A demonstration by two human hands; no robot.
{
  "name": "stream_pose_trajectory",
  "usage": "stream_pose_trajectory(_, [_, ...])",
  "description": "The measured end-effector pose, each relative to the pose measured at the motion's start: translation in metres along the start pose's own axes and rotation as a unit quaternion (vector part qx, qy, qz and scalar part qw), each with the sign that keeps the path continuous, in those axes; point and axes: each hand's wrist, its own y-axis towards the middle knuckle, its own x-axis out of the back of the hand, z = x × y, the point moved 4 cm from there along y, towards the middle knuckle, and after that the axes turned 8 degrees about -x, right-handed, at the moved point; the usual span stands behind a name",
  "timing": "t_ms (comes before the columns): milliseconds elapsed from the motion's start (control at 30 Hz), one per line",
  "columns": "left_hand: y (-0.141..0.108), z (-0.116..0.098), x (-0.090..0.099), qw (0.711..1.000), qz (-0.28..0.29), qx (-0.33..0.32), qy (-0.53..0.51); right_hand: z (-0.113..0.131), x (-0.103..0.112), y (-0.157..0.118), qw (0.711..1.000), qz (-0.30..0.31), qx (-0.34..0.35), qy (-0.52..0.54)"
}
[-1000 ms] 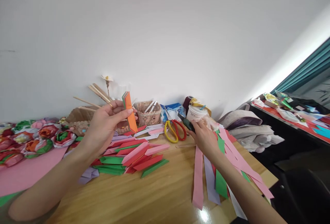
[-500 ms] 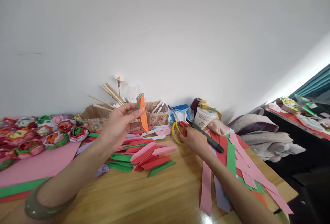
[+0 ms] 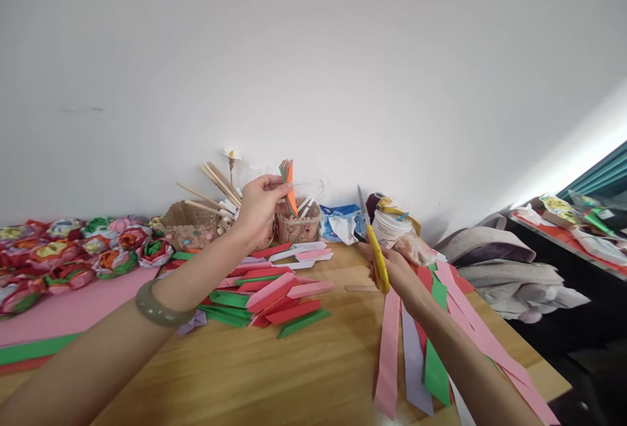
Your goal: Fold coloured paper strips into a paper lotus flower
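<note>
Raised above the table, my left hand (image 3: 262, 207) pinches a folded bundle of orange and green paper (image 3: 290, 189) between thumb and fingers. Yellow-handled scissors (image 3: 376, 253) are in my right hand (image 3: 394, 274), blades pointing up toward the wall. Between and below the hands lies a pile of folded red, pink and green paper pieces (image 3: 284, 298). Long strips of pink, purple and green paper (image 3: 389, 354) spread beneath my right forearm. A thin, faint thread loop shows just right of the bundle.
Paper flowers (image 3: 115, 259) cover the left side, beside pink sheets (image 3: 98, 302). Woven baskets (image 3: 189, 223) with sticks stand by the wall. Behind my right hand are a white tub (image 3: 390, 227) and a blue packet (image 3: 337, 217). Grey cloth (image 3: 509, 276) lies right of the table (image 3: 235, 374).
My left hand and the paper bundle have moved up and right. My right hand has lifted the scissors from low beside the tub and turned them; the black-handled tool is now mostly hidden.
</note>
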Motion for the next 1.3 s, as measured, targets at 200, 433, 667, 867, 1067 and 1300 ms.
stream_pose_trajectory(200, [0.006,0.010,-0.014,0.997,0.011,-0.052,0.054,0.005,-0.012,-0.038,0.927,0.168,0.030,0.333])
stream_pose_trajectory(433, [-0.007,0.026,-0.031,0.992,0.047,-0.072,0.088,0.024,-0.043,-0.057,0.896,0.286,0.061,0.335])
stream_pose_trajectory(667, [-0.020,0.034,-0.045,0.992,0.083,-0.051,0.079,0.016,-0.047,-0.042,0.893,0.277,0.015,0.354])
stream_pose_trajectory(867, [-0.038,0.046,-0.057,0.991,0.110,0.058,0.047,0.012,-0.045,-0.033,0.887,0.259,0.026,0.382])
stream_pose_trajectory(1067, [-0.038,0.055,-0.061,0.992,0.099,0.079,0.030,0.003,-0.045,-0.029,0.886,0.269,0.025,0.376])
stream_pose_trajectory(1300, [-0.038,0.059,-0.065,0.990,0.113,0.086,0.024,-0.002,-0.046,-0.025,0.881,0.267,0.049,0.388])
